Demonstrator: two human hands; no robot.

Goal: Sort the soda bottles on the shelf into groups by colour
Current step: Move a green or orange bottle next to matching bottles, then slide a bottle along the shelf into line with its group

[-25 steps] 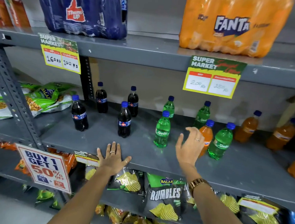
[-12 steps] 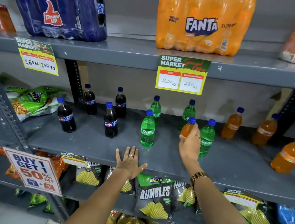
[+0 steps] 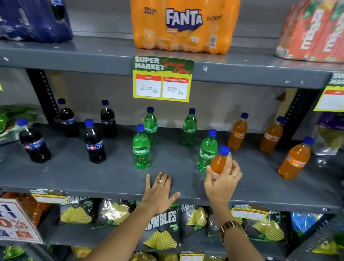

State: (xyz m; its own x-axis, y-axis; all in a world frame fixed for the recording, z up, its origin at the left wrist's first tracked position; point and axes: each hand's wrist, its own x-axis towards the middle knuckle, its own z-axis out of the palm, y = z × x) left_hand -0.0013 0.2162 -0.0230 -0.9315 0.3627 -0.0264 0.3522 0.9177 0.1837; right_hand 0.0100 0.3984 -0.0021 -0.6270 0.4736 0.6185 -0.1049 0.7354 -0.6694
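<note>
Head view: right hand [image 3: 222, 181] clamped round an orange bottle [image 3: 217, 165], tipped slightly left and apparently lifted just clear of the shelf [image 3: 101, 178], just beside the front right green bottle [image 3: 206, 151]. Probably held there because stray among the greens and due to join the three orange bottles [image 3: 271, 136] toward the shelf's right end. Left hand [image 3: 160, 191] flat on the shelf's front edge, fingers spread, gripping nothing, likely for balance. Four dark cola bottles [image 3: 95, 142] grouped toward the left end, four green ones in the middle, so sorting nearly done. "Sprite" legible on the green labels; orange and cola labels too blurred to read. "FANTA" on the orange pack [image 3: 183, 20] overhead. "SUPER MARKET Special Offer", "200 Rs", "180 Rs" on the price tag [image 3: 162, 78]. "RUMBLES" on a crisp bag [image 3: 161, 226] below; "BUY 1 GET 1 50% OFF" on the lower left sign [image 3: 5, 218].
</note>
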